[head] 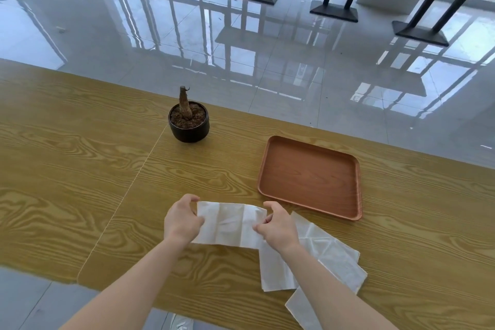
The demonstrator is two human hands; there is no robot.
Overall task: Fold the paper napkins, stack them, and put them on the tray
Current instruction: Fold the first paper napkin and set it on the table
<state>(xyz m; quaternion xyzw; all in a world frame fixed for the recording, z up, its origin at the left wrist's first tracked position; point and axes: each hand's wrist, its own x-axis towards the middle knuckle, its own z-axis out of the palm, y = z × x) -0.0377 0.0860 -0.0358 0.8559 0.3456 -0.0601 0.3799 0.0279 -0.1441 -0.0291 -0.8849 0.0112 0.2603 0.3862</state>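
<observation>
I have one napkin (230, 224) stretched flat between my two hands. The left hand (183, 218) pinches its left edge and the right hand (277, 225) its right edge, so they sit apart by the width of the sheet. It hangs low over the bench (80, 169), though I cannot tell whether it lies fully on the wood. The loose napkins (329, 260) overlap in a heap under and beside my right wrist. The tray (310, 177) sits just beyond, with no napkin on it yet. I judge this is the folding step, early on, since I see nothing folded. Next I should carry one edge across to meet the other, match the corners along the old creases, then press flat — gently, as the paper looks thin.
</observation>
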